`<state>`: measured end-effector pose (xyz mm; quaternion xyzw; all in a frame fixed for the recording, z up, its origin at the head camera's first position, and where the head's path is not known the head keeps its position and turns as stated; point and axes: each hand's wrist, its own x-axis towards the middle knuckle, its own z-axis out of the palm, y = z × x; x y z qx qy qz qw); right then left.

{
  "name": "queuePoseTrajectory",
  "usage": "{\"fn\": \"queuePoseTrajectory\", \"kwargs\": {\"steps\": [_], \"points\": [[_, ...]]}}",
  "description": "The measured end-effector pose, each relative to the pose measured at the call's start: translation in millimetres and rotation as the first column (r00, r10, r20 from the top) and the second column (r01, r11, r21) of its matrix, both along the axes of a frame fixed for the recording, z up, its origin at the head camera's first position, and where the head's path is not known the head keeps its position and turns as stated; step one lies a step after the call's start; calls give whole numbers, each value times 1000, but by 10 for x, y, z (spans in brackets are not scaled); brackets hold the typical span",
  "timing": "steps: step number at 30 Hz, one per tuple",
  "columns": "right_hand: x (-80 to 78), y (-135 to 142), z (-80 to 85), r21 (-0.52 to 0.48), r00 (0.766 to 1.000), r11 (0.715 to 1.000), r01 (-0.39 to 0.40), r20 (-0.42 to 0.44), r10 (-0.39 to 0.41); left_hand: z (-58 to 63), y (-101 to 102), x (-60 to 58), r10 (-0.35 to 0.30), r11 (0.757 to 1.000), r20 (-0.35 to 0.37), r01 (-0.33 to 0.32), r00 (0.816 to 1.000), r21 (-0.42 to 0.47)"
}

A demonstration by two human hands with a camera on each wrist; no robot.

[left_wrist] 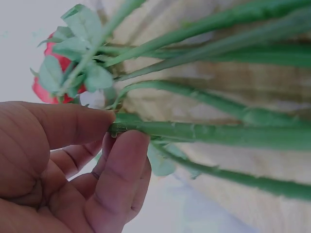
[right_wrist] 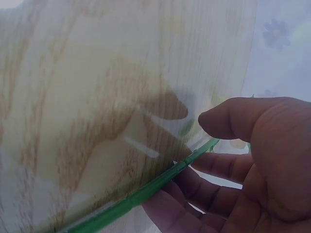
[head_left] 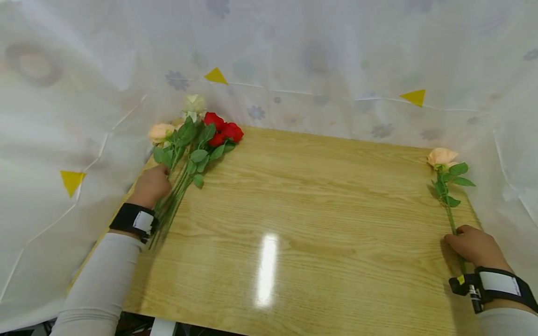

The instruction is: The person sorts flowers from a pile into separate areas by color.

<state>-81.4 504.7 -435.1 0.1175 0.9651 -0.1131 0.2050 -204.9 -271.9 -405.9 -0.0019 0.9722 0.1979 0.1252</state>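
Note:
At the table's left side lies a bunch of artificial-looking roses: red roses [head_left: 222, 129], a peach rose [head_left: 161, 133] and a white rose [head_left: 194, 103]. My left hand [head_left: 152, 185] pinches a green rose stem [left_wrist: 214, 132] between thumb and fingers; which bloom it belongs to I cannot tell. Other stems [left_wrist: 218, 41] run beside it. Over at the right edge, a single peach rose [head_left: 442, 157] lies with its bloom pointing away from me. My right hand [head_left: 477, 247] is at its stem [right_wrist: 141, 191], fingers touching from below, thumb raised off it.
The wood-grain table [head_left: 311, 210] has a bright light reflection near its front. A pale patterned sheet [head_left: 294, 56] surrounds its back and sides, with yellow triangles [head_left: 216, 75] on a white string. Black camera straps [head_left: 133, 219] circle both wrists.

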Motion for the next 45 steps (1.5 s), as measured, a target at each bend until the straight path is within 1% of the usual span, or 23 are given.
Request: {"fn": "queuePoseTrajectory", "kwargs": {"steps": [4, 7, 10, 14, 16, 19, 20, 22, 24, 27, 28, 30, 32, 33, 36, 38, 39, 40, 42, 45], "points": [[-3, 2, 6, -13, 1000, 1000, 19, 20, -19, 103, 52, 15, -7, 999, -61, 9, 998, 33], [-5, -5, 11, -18, 999, 999, 31, 31, -31, 187, 111, 19, -34, 998, -111, 40, 993, 51], [2, -23, 28, -27, 999, 999, 38, 28, -37, 287, 202, 20, -54, 994, -141, 67, 989, 86], [3, -77, 67, -18, 999, 999, 49, -15, -49, 401, 353, -7, -75, 981, -135, 98, 988, 166], [-9, -119, 92, -8, 997, 998, 60, -58, -60, 444, 439, -30, -82, 967, -113, 106, 990, 230], [-37, -210, 148, -3, 988, 998, 63, -144, -63, 492, 589, -55, -84, 930, -67, 102, 994, 353], [-53, -253, 169, -10, 983, 998, 57, -177, -58, 505, 643, -59, -83, 913, -52, 97, 995, 396], [-89, -362, 214, -35, 968, 998, 50, -246, -57, 521, 757, -67, -86, 870, -40, 94, 996, 484], [-134, -499, 260, -63, 947, 997, 41, -315, -59, 533, 878, -76, -92, 832, -55, 107, 994, 544], [-204, -757, 328, -123, 908, 992, 29, -413, -78, 547, 1050, -95, -101, 784, -76, 127, 992, 608], [-224, -842, 353, -143, 894, 990, 21, -439, -82, 551, 1108, -106, -107, 771, -82, 135, 991, 622], [-258, -1011, 410, -180, 871, 984, 0, -483, -88, 564, 1228, -134, -109, 737, -76, 132, 991, 663], [-298, -1174, 463, -213, 857, 977, -28, -509, -86, 594, 1349, -166, -121, 700, -71, 136, 990, 701], [-318, -1253, 487, -231, 850, 972, -40, -520, -88, 638, 1415, -159, -130, 685, -68, 140, 989, 715], [-390, -1490, 521, -306, 844, 949, -74, -527, -104, 671, 1576, -185, -161, 650, -64, 155, 985, 744], [-433, -1663, 520, -357, 838, 928, -106, -534, -109, 675, 1669, -181, -174, 641, -63, 161, 983, 751], [-452, -1753, 514, -384, 838, 915, -122, -534, -112, 672, 1713, -180, -177, 636, -57, 158, 983, 756], [-469, -1847, 504, -409, 839, 902, -137, -532, -113, 636, 1750, -196, -177, 628, -54, 155, 983, 762], [-499, -2046, 482, -453, 841, 876, -169, -530, -112, 619, 1823, -183, -176, 615, -43, 144, 983, 775], [-529, -2340, 443, -515, 844, 830, -212, -525, -110, 594, 1922, -170, -184, 589, -36, 139, 982, 796]]}}
